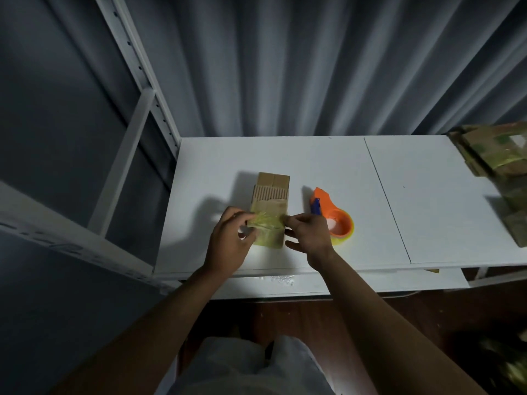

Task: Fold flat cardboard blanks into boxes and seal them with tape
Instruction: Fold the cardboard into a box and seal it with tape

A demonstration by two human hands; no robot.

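So I've got the little cardboard box (271, 206) sitting mid-tabletop (313, 166), just left of the orange tape dispenser (333, 218). Its long axis runs straight away from me, near end at my hands, far end pointing toward the curtain (285, 67).

My left hand (228, 240) is on the left side of the near end, fingers (248, 216) curled in and pinching at the yellowish tape (266, 223) there. My right hand (308, 235) is on the right edge, fingertips pinched onto the tape end, the other fingers loosely spread. Neither hand is wrapped around the box itself.

Handling guess: this thing looks super light and thin-walled, you can see bare corrugation on top, so it'll probably slide on the smooth tabletop and dent if squeezed. I'd hold it by the long side edges, not the middle of the panels. The tape looks wrinkly and clingy, so smooth it from the centre outward.

Stack of taped-up boxes (496, 161) is off at the far right.
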